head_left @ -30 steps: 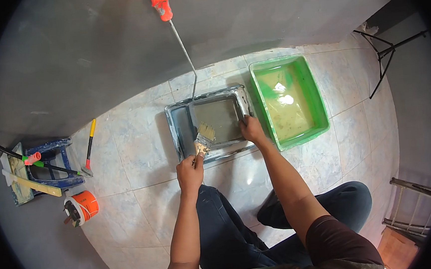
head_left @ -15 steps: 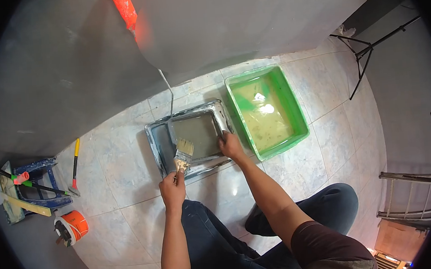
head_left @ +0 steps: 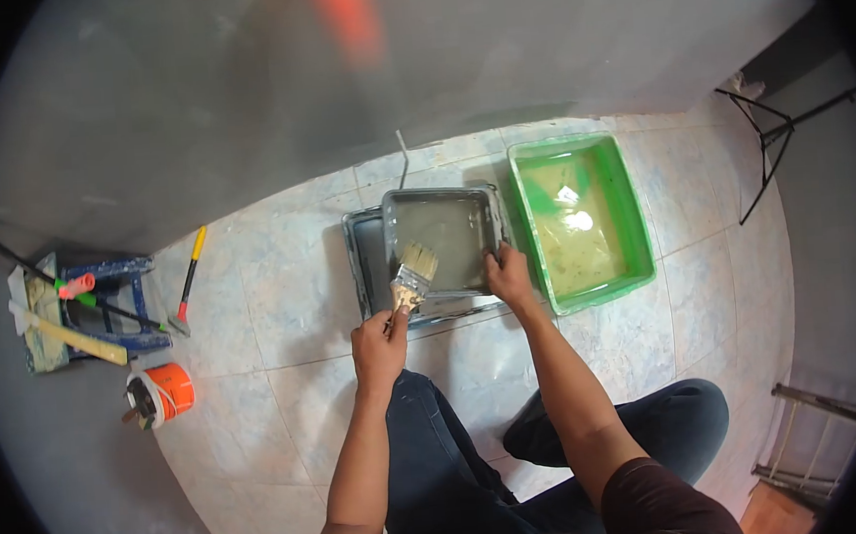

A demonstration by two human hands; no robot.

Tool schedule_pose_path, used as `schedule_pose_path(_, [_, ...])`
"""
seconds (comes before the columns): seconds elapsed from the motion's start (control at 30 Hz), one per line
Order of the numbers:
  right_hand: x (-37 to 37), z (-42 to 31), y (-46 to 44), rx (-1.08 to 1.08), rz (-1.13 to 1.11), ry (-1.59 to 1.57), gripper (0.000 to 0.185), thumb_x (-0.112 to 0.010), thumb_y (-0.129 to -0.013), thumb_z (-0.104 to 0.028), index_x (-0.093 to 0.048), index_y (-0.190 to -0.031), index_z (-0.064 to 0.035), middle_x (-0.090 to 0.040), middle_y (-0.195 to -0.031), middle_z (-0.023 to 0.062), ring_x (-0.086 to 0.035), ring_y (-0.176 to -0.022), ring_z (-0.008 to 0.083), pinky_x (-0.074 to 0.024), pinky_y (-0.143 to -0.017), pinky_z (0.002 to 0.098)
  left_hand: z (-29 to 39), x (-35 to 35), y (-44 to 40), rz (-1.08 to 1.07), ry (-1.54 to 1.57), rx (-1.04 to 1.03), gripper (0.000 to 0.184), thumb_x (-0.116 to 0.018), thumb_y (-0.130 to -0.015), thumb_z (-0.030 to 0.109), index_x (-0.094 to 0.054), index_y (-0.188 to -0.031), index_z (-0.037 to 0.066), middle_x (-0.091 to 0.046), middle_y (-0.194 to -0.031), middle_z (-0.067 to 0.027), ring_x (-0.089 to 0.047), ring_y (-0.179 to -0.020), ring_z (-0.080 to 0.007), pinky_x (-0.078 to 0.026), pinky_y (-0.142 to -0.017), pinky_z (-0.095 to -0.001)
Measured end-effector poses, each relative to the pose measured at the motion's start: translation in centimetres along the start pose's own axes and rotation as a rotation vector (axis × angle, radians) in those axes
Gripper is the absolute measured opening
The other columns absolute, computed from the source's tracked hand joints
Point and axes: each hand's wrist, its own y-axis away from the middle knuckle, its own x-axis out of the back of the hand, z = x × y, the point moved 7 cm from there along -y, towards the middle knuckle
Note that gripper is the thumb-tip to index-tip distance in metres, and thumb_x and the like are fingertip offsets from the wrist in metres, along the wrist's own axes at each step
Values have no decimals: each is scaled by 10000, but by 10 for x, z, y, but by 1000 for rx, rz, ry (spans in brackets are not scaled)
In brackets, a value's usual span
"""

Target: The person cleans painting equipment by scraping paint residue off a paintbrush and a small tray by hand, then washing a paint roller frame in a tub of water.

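Observation:
A wide paintbrush [head_left: 413,278] with pale bristles is gripped by its handle in my left hand [head_left: 381,348]; the bristles point up and away, over a grey tray. My right hand [head_left: 510,273] is closed on the right side of that shallow grey tray [head_left: 443,194], thumb on the rim. The grey tray sits over a larger dark, paint-smeared tray [head_left: 365,256], which shows at its left and along the bottom. Whether the two still touch I cannot tell. Just right of my right hand stands a green basin [head_left: 635,203] of cloudy water.
A tool with an orange handle [head_left: 349,19] and bent metal rod [head_left: 403,155] leans behind the trays. At left are a blue stool [head_left: 130,268] with tools on it, a yellow-handled scraper [head_left: 192,274] and an orange bucket [head_left: 173,389]. A tripod [head_left: 767,144] stands at right.
The grey tray in my right hand has shifted up and away relative to the larger tray, uncovering more of it. The brush stays in my left hand. The whole view has swung slightly.

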Motion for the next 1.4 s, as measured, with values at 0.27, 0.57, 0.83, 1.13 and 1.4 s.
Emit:
schedule_pose_path(0.27, [53, -36, 4, -60, 21, -1, 208, -616, -933, -130, -615, -887, 73, -605, -694, 274, -661, -661, 417, -493, -636, 492, 20, 4, 9, -16, 64, 18, 406, -670, -999, 304, -673, -798, -49, -606, -615, -205, -581, -545, -387, -451, -565, -439])
schedule_pose_path(0.57, [95, -21, 9, -101, 107, -109, 228, -582, -935, -134, -673, -930, 75, -641, -690, 206, -614, -615, 250, -488, -633, 415, 48, -14, 10, -151, 277, -7, 373, -596, -1056, 255, -725, -867, -40, -573, -552, -43, -493, -391, -111, -390, -415, -315])
schedule_pose_path(0.83, [148, 23, 12, -188, 261, -114, 267, -592, -928, -171, -659, -872, 81, -603, -651, 142, -575, -631, 180, -466, -627, 395, 87, -39, 3, -254, 353, -31, 375, -592, -1070, 276, -730, -918, -37, -555, -546, -29, -468, -379, -91, -366, -395, -292])
schedule_pose_path(1.13, [217, 61, 20, -265, 521, -29, 258, -583, -940, -176, -692, -966, 57, -623, -688, 104, -559, -643, 160, -458, -625, 374, 105, -90, 12, -380, 426, 43, 370, -596, -1073, 289, -743, -962, -31, -573, -579, -28, -481, -411, -87, -385, -422, -287])
schedule_pose_path(1.4, [253, 106, 26, -291, 680, -69, 323, -545, -949, -194, -695, -1006, 86, -676, -762, 147, -615, -696, 182, -497, -687, 370, 65, -87, 9, -307, 312, 101, 366, -595, -1064, 281, -752, -971, -36, -606, -571, -65, -552, -440, -139, -433, -477, -332])
